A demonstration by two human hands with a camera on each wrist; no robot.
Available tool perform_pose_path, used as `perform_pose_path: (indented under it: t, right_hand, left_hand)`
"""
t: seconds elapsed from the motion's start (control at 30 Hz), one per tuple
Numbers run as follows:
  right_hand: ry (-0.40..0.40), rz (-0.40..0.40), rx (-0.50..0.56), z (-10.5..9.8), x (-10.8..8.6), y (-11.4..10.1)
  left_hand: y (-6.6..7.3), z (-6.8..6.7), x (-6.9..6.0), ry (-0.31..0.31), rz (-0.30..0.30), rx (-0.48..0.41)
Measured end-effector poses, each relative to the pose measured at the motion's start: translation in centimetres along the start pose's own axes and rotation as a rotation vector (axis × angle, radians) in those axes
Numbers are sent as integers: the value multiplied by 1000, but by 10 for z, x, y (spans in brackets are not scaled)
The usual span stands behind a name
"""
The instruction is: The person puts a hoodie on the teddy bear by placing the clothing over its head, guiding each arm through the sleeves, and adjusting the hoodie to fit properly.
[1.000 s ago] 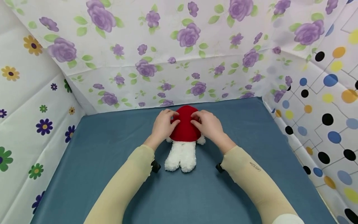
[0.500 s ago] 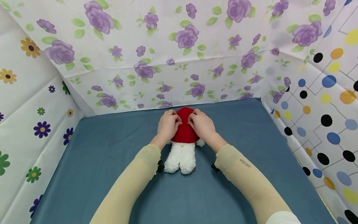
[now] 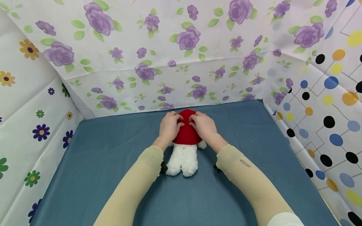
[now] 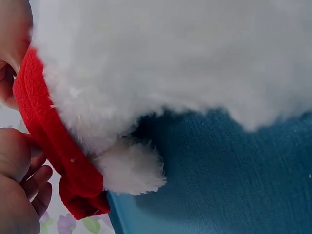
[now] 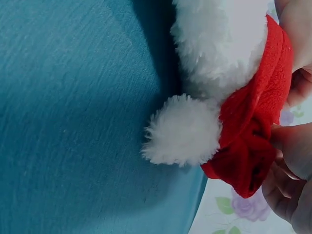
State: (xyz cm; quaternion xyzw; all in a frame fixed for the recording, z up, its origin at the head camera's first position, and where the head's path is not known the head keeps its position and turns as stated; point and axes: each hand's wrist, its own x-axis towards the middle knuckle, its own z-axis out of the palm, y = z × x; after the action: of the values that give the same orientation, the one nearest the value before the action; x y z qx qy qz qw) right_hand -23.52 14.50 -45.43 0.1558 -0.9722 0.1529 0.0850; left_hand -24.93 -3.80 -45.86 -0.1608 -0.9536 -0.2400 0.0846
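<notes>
While red cloth (image 3: 187, 133), already draped over a plush toy (image 3: 176, 160), is pinched by both hands (image 3: 169, 126) (image 3: 205, 126), adjustment is apparently unfinished.

Blue tabletop (image 3: 104, 163): plain, flat
White plush toy (image 3: 183, 153): lies on it, red cloth (image 3: 186, 136) over its upper part, legs nearest

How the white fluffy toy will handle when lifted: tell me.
The white fluffy toy will likely flop rather than hold stiff, since its pile and rounded legs look soft. It seems unlikely to roll, as its fluffy paws jut out sideways. Its red cloth probably bunches easily, judging by the folds.
</notes>
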Motion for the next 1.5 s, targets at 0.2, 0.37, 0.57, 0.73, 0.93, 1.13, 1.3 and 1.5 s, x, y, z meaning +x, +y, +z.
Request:
perform_pose_path:
  t: [0.2, 0.37, 0.57, 0.73, 0.93, 1.13, 1.3, 1.5]
  right_hand:
    - [-76, -2, 125, -4, 0, 6]
    - [-212, -14, 233, -8, 2, 11]
    - [-290, -12, 251, -13, 1, 12]
    - [-291, -40, 265, -13, -1, 13]
    - [-328, -120, 313, -11, -4, 20]
    - [-419, -160, 329, -18, -8, 21]
    - [-407, -136, 297, -18, -8, 19]
    - [-380, -107, 309, -10, -11, 16]
  left_hand:
    - [1, 0, -1, 16, 7, -25]
    - [-2, 0, -4, -12, 25, -21]
    - [-5, -9, -6, -137, 134, -24]
    - [-4, -17, -8, -267, 144, -117]
    - [2, -15, -12, -309, 65, -136]
    - [6, -13, -11, -287, 37, -122]
    - [3, -21, -8, -285, 19, -237]
    - [-1, -22, -9, -196, 61, -136]
